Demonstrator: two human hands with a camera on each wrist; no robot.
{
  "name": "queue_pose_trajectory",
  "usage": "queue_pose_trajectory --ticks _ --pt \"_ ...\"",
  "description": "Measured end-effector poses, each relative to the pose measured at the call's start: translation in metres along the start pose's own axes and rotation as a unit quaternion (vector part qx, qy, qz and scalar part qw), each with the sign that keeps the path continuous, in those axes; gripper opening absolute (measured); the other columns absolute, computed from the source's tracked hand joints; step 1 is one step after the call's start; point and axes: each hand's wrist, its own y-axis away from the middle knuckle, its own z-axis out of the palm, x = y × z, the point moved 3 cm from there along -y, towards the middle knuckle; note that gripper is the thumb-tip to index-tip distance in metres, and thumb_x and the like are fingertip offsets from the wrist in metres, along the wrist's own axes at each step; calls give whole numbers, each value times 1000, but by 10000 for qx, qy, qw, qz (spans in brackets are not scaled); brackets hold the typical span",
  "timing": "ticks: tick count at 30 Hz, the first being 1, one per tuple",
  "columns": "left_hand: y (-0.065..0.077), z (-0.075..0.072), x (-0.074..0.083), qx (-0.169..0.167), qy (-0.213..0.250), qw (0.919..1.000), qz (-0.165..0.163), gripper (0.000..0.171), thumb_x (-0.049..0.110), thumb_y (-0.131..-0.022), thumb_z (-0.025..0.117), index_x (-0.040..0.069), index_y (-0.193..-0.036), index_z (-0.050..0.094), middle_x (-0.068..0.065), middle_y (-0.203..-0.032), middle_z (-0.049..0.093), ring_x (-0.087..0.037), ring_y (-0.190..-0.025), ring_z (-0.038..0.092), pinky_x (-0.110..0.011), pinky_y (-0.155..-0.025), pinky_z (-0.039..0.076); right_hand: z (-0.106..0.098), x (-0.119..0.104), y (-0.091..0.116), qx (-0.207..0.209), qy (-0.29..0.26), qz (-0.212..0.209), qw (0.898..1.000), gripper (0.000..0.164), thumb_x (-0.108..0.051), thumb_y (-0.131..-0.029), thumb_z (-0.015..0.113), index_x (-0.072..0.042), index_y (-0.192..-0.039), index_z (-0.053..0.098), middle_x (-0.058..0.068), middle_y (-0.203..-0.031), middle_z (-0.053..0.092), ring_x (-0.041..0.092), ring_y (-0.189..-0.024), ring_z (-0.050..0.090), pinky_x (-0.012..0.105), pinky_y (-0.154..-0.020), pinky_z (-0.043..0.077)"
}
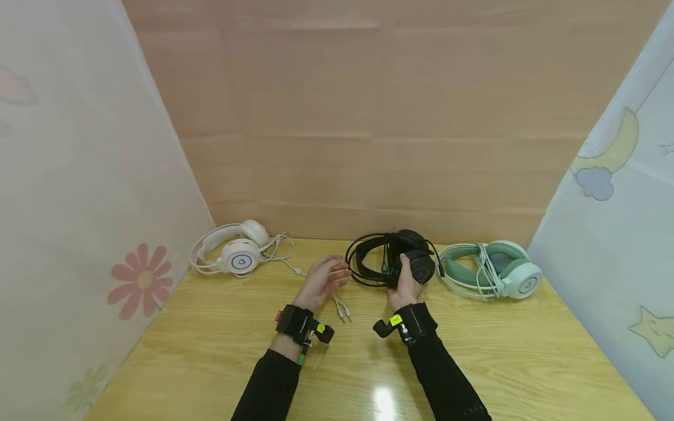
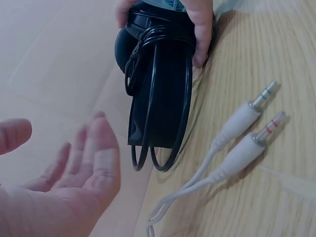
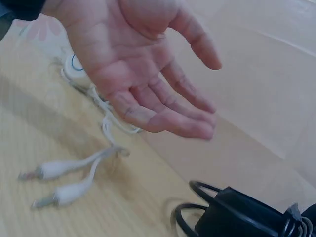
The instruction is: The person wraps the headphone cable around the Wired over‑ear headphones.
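Observation:
Black headphones (image 1: 419,261), their cable bundled round the headband, are at the back middle of the table. My right hand (image 1: 405,287) grips them near the ear cups, thumb on the near side. Left of the headband, my left hand (image 1: 323,280) is held with its fingers extended and apart, holding nothing. In the left wrist view, black cable loops (image 2: 185,113) stick out past the headband towards that hand. Two white audio plugs (image 2: 239,160), one ringed red and one green, lie on the table below the left hand.
White headphones (image 1: 241,257) lie at the back left, their cable (image 1: 281,257) running towards the plugs. Green and white headphones (image 1: 518,278) with a bundled white cable lie at the right, close beside the black ones. A brown paper wall (image 1: 368,117) stands behind the table (image 1: 337,374).

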Motion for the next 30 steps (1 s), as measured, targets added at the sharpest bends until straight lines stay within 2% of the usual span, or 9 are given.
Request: queue_pose_trajectory --ticks 5,10,12,17,21,26,30 --pt "0 2 3 19 160 9998 150 39 20 -102 48 -3 -134 49 -12 -106 68 -25 -98 70 -30 -80 57 3 -7 1 191 -167 122 9996 95 -43 -85 72 -18 -154 12 2 -158 26 21 -144 30 45 -120 22" --pt "2 1 6 197 363 9987 288 29 18 -101 49 -1 -122 56 -1 -87 70 -15 -82 70 -27 -74 56 9 -15 4 128 -343 446 9983 107 -47 -84 72 -21 -156 -3 2 -163 14 21 -150 18 50 -122 16" --pt "3 0 7 306 453 9979 336 25 18 -101 50 1 -117 58 0 -84 68 -14 -80 69 -26 -72 55 9 -18 3 94 -323 660 9973 109 -48 -84 71 -24 -156 -7 0 -165 9 21 -152 13 50 -122 14" --pt "3 -2 8 494 633 9960 382 23 19 -100 52 0 -113 58 0 -80 66 -14 -75 67 -25 -68 54 5 -22 -2 -350 -78 1184 9923 103 -49 -87 68 -24 -158 -2 1 -166 4 25 -152 9 43 -123 11" --pt "2 -2 9 568 731 9951 341 27 17 -100 51 -4 -117 54 0 -77 65 -13 -71 66 -24 -66 53 -3 -27 2 -558 102 1278 9902 100 -46 -91 62 -21 -157 -8 8 -165 -1 26 -153 6 40 -124 11" --pt "2 -5 11 695 801 9937 359 22 16 -100 51 -2 -111 57 1 -74 64 -11 -68 65 -24 -65 52 -13 -34 15 -639 -165 1466 9870 92 -43 -96 51 -25 -155 -17 6 -165 -7 22 -153 4 36 -123 12" --pt "3 -12 12 900 648 9929 427 17 16 -99 53 1 -104 60 1 -71 60 -9 -59 57 -22 -58 47 -17 -37 27 -704 -220 1606 9843 87 -43 -99 46 -24 -154 -19 6 -164 -6 21 -153 4 37 -123 12"
